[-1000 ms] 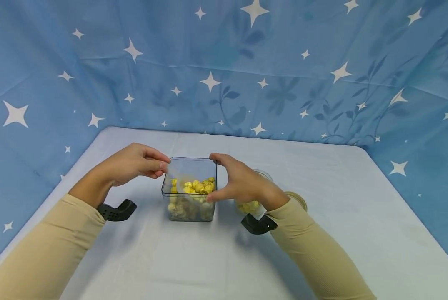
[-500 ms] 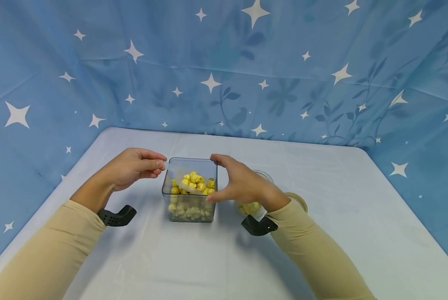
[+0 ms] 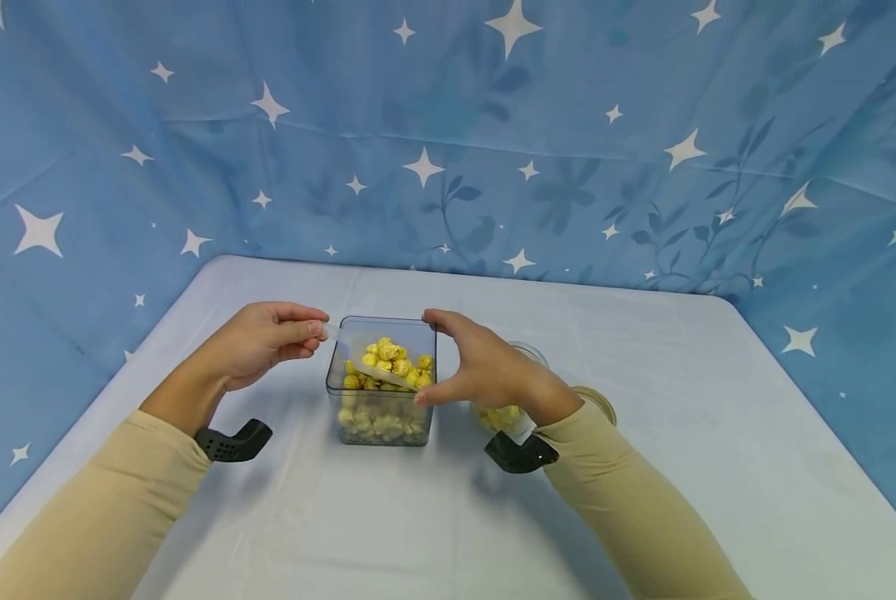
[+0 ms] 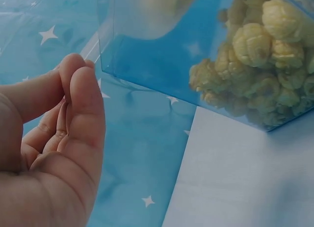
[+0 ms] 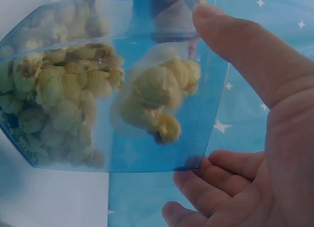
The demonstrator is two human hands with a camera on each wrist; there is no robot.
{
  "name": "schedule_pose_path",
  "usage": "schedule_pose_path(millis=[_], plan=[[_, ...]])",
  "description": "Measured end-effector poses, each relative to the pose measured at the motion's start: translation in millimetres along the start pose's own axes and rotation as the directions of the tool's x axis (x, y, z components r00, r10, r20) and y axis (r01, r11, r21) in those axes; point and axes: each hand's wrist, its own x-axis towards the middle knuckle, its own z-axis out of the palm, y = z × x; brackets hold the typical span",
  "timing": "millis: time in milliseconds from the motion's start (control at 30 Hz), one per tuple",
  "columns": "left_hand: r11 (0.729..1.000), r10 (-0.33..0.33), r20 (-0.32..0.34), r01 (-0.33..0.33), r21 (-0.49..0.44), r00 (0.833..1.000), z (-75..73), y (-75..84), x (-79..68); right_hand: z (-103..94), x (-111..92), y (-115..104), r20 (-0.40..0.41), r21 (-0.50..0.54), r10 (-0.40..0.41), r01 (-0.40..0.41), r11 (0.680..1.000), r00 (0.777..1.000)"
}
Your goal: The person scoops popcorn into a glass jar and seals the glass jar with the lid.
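Note:
My left hand (image 3: pixel 263 343) pinches the handle of a translucent white scoop (image 3: pixel 332 331) between thumb and fingertips. The scoop's bowl is inside a clear square container (image 3: pixel 410 327), under a heap of popcorn (image 3: pixel 387 354). More yellow popcorn (image 4: pixel 250 45) fills the container's lower part, seen through its wall in the left wrist view. At the container's right side, my right hand (image 3: pixel 485 367) holds it, thumb at the near wall and fingers at the far corner. Through the wall, the right wrist view shows the loaded scoop (image 5: pixel 117 119) apart from the main popcorn pile.
Behind my right hand and wrist stands a clear round jar (image 3: pixel 530 350) with popcorn in it, partly hidden. A gold-rimmed lid (image 3: pixel 598 402) lies beside it. A white cloth (image 3: pixel 387 517) covers the table, and a blue starry curtain (image 3: pixel 448 125) hangs behind.
My left hand has moved slightly down and left, and the scoop's bowl has come up with popcorn heaped on it. My right hand and the container have stayed in place.

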Motion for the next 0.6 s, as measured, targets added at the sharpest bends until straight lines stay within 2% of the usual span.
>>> schedule_pose_path(millis=[200, 333, 600], plan=[[0.999, 0.029, -0.043, -0.030, -0.023, 0.999, 0.7, -5.3, -5.8, -0.1, -1, 0, -0.001, -0.001, 0.002, -0.002, 1.000, 1.000], [0.996, 0.040, -0.086, -0.046, -0.078, 0.996, 3.7, -8.2, -8.6, 0.1, -1, -1, -0.001, 0.004, 0.001, -0.001, 1.000, 1.000], [0.982, 0.061, -0.204, -0.096, -0.163, 0.977, 19.2, -10.2, -11.9, 0.0, -2, -1, 0.000, 0.015, -0.006, 0.006, 1.000, 1.000]])
